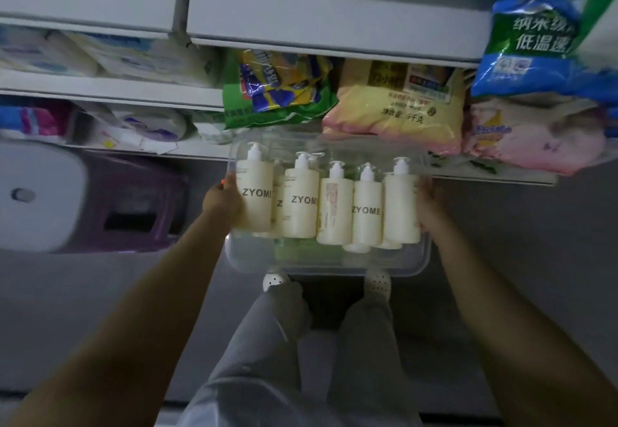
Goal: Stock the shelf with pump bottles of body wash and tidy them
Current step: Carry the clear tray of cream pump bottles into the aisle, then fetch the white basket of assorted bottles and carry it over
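A clear bin (pixel 329 266) is held between the two hands; the left hand (pixel 220 204) grips its left wall, thumb at the rim; the right hand (pixel 426 207) clasps its right wall, fingers partly hidden; inside are cream pump bottles (pixel 301 205), five in the nearest row, others behind, several marked ZYOME; beyond the hands, a shelf (pixel 495 177) bears a green bag (pixel 277 98), a yellow bag (pixel 394 105) and a pink bag (pixel 535 139).
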Demonstrator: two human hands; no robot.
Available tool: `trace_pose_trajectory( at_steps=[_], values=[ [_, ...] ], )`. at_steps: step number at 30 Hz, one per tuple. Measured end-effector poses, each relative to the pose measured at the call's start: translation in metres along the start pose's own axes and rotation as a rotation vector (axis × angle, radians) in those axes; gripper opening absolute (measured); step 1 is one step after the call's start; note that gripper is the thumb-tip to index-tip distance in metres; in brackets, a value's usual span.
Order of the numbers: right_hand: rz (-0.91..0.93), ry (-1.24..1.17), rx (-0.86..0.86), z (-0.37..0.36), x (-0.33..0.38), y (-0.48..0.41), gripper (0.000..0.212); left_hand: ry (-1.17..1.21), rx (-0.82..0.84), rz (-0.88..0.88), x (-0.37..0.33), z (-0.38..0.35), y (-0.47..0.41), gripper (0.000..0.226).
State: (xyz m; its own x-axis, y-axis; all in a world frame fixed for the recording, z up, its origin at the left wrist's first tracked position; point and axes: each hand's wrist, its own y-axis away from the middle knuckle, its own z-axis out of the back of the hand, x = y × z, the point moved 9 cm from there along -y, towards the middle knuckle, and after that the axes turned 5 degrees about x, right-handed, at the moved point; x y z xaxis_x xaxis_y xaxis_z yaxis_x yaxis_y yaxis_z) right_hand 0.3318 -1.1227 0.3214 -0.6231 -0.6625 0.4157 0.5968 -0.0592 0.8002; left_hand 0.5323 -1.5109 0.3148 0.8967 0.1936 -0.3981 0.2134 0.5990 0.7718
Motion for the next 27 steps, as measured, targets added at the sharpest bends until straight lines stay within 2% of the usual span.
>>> trace_pose_trajectory(
  at_steps=[1,2,7,11,17,22,27],
  values=[
    [0.031,-0.006,-0.034,-0.002,0.007,0.009,0.038,-0.017,-0.001,0.017,-0.001,0.001,0.0,0.06],
    [0.045,-0.022,-0.068,0.0,0.007,0.01,0.029,-0.024,-0.001,0.024,-0.003,0.001,0.0,0.06],
    [0.132,0.117,-0.101,0.001,-0.004,0.014,0.058,0.055,-0.106,0.02,-0.008,0.01,0.015,0.053],
    [0.233,0.142,-0.063,-0.002,-0.003,0.045,0.062,0.07,-0.202,-0.05,-0.004,0.013,0.038,0.055],
    [0.244,-0.028,0.068,0.009,-0.027,0.077,0.059,-0.077,-0.253,-0.279,0.004,-0.02,0.112,0.043],
    [0.26,-0.083,0.192,0.038,-0.02,0.114,0.051,-0.295,-0.117,-0.493,0.004,-0.087,0.191,0.058],
    [0.353,-0.049,0.199,0.086,0.001,0.127,0.042,-0.18,0.003,-0.373,-0.007,-0.117,0.244,0.054]
  ],
)
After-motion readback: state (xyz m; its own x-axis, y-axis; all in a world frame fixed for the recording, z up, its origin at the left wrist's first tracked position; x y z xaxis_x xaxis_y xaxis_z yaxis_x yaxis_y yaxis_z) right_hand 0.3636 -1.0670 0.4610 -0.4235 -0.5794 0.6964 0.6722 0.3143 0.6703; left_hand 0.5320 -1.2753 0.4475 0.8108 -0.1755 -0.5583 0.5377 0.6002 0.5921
